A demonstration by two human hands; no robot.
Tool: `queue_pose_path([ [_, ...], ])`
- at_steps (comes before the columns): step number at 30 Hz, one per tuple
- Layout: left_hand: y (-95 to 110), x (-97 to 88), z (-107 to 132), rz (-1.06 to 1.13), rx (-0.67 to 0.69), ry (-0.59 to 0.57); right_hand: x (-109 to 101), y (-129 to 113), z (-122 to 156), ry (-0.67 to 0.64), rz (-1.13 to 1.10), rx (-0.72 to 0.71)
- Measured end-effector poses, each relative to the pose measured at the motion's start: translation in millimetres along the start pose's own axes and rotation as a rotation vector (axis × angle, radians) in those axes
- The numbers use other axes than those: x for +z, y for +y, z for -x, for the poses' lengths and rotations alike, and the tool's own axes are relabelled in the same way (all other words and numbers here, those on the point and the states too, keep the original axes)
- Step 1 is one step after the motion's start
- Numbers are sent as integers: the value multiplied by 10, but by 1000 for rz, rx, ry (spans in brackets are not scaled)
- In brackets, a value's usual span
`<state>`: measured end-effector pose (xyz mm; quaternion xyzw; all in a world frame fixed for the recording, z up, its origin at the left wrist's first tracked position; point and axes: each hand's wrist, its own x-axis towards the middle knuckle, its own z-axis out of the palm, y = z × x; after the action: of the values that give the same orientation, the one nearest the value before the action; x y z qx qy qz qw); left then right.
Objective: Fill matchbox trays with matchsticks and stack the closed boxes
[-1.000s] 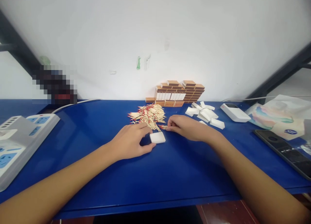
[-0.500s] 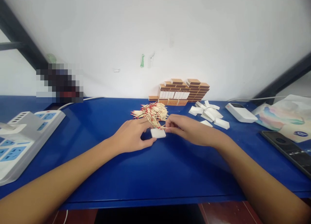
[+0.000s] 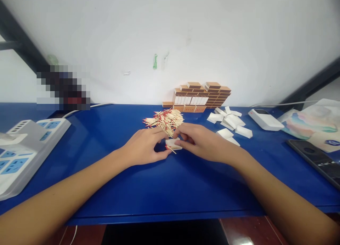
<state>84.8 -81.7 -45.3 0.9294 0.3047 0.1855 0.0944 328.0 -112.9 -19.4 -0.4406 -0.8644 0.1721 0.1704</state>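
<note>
A small white matchbox tray [image 3: 172, 143] lies on the blue table between my hands. My left hand [image 3: 145, 145] is closed around its left end, thumb at the near corner and fingers on the far side. A few red-headed matches [image 3: 170, 149] are at the tray's left and near side, one slanting out over the near edge. Over the tray's right part is my right hand [image 3: 198, 138], thumb and bent forefinger apart, with no match visible between them. Just behind the tray is a heap of loose matches [image 3: 167, 119]; my fingers partly cover its near side.
Stacked brown matchboxes [image 3: 202, 98] stand against the wall. Several white trays [image 3: 231, 121] lie to the right, near a white device [image 3: 265, 120], a tissue pack [image 3: 308, 122] and a dark phone [image 3: 316, 160]. A power strip [image 3: 34, 149] occupies the left.
My right hand has shifted slightly left over the tray, and the matches it pinched have left its fingers. Matches now show at the tray's left and near side. My left hand stays in place.
</note>
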Motion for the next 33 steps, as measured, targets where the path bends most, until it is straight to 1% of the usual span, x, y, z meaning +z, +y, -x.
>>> queue_pose_path([
  [3, -7, 7, 2, 9, 25, 7, 41, -16, -12, -40, -43, -25],
  [7, -23, 18, -3, 7, 48, 16, 83, -27, -20, -90, -84, -24],
  [14, -41, 7, 3, 13, 67, -3, 82, -23, -27, -134, -106, -23],
  [21, -38, 10, -7, -4, 75, -13, 70, -1, -20, -131, -100, 1],
  [28, -20, 1, -3, -2, 66, -25, 63, -54, -6, -130, -140, -35],
  [33, -52, -5, -19, 23, 24, -11, 84, -74, 4, -70, -45, -11],
])
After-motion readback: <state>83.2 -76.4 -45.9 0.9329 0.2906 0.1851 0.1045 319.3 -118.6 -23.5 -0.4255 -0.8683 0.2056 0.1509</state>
